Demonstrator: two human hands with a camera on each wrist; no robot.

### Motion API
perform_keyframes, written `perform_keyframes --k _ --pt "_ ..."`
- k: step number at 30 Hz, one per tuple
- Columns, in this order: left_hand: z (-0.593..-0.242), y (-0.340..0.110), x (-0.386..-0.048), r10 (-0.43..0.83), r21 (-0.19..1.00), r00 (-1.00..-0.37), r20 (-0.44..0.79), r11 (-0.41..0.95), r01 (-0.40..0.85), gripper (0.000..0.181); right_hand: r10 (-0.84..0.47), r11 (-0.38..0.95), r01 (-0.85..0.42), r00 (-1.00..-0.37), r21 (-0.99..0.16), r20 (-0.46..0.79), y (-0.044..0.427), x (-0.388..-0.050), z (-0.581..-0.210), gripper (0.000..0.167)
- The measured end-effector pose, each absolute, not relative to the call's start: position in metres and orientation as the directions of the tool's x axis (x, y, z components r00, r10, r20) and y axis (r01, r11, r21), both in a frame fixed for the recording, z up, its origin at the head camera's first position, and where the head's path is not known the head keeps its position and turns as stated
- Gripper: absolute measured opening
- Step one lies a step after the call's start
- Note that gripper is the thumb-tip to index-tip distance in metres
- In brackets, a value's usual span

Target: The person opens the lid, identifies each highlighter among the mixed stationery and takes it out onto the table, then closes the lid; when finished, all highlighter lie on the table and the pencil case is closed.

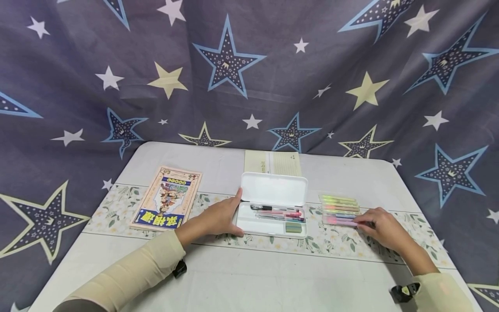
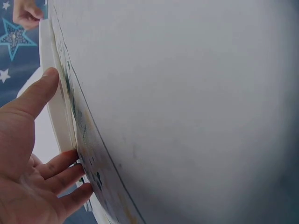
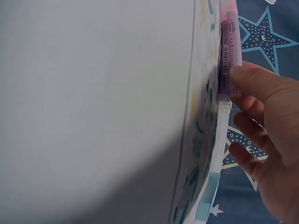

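A white pencil case [image 1: 259, 226] lies with its lid raised on the table. Several pens [image 1: 273, 209] and a green block like an eraser [image 1: 293, 227] are inside. My left hand [image 1: 220, 216] holds the case's left end, thumb at the front corner, index finger near the hinge; in the left wrist view the thumb presses the white side wall. To the right, several highlighters lie side by side on a clear plastic holder [image 1: 324, 197]. With thumb and fingers, my right hand [image 1: 383, 229] pinches a purple highlighter [image 3: 229, 56] at the near side of the row.
A book with an illustrated cover [image 1: 167, 199] lies left of my left hand. Behind the pencil case is a pale yellow notebook [image 1: 273, 161], partly hidden by the lid. A floral strip crosses the white table [image 1: 253, 281]. A star-patterned curtain [image 1: 249, 65] hangs behind.
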State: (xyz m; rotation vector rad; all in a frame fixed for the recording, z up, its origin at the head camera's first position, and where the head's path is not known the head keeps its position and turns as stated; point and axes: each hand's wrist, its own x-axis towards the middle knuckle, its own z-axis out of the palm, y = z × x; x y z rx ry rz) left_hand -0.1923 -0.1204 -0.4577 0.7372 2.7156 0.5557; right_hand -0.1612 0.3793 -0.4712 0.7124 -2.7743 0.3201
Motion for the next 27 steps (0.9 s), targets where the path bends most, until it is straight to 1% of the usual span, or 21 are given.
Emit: perform_keyframes --k 4,12,21,27 --pt "-0.4582 -0.1203 -0.1927 0.531 0.428 -0.832 -0.158 0.797 0.427 0.137 -0.427 0.866 -0.473 -0.868 -0.161 0.255 0.3798 -0.162 -0.471 0.019" --pt "-0.4577 -0.1204 -0.1923 0.531 0.426 -0.832 -0.159 0.797 0.428 0.137 -0.346 0.903 -0.372 -0.926 -0.213 0.15 0.3775 -0.1635 -0.467 0.014" --pt "-0.4604 -0.1209 -0.1932 0.524 0.428 -0.836 -0.163 0.801 0.418 0.137 -0.3 0.929 -0.314 -0.949 -0.195 0.102 0.3765 -0.1656 -0.4674 0.009" --pt "-0.4615 -0.1214 -0.1941 0.525 0.422 -0.835 -0.166 0.803 0.421 0.137 -0.283 0.936 -0.293 -0.956 -0.194 0.079 0.3761 -0.1665 -0.4667 0.009"
